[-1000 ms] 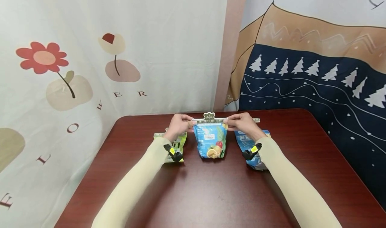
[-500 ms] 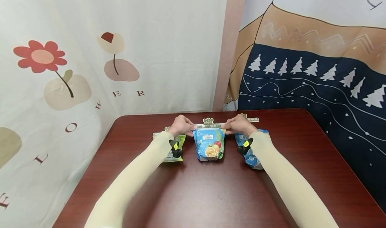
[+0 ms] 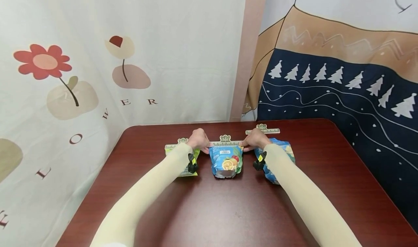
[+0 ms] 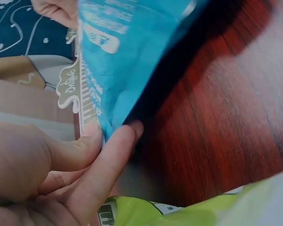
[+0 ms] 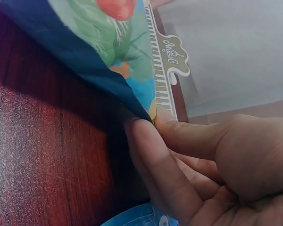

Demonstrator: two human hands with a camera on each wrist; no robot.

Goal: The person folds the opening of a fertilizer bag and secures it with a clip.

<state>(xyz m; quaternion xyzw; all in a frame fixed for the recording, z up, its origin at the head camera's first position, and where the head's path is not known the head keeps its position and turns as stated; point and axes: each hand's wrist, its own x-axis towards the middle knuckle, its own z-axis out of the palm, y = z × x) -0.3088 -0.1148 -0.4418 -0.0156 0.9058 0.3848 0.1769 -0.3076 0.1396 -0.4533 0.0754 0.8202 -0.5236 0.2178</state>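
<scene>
A blue pouch point(image 3: 225, 163) with fruit printed on it is at the table's middle, a piano-key clip point(image 3: 225, 139) along its top edge. My left hand point(image 3: 198, 139) pinches the pouch's top left corner at the clip's end. At the opposite corner, my right hand point(image 3: 256, 139) pinches between thumb and fingers. In the left wrist view the left thumb point(image 4: 78, 153) presses the corner from the clip side, fingers behind. The right wrist view has the right hand point(image 5: 212, 165) gripping the other corner the same way; "Music" reads on the clip.
A green bag point(image 3: 190, 172) with a similar clip point(image 3: 181, 141) sits left, partly behind the left hand. On the right, a second blue bag point(image 3: 285, 149) is partly covered by the right arm. Behind it lies another clip point(image 3: 269, 131). Curtains hang behind the dark red table point(image 3: 222, 210).
The clipped pouch has come down and slightly toward me, both hands moving with it and keeping hold of its corners. The side bags have stayed in place.
</scene>
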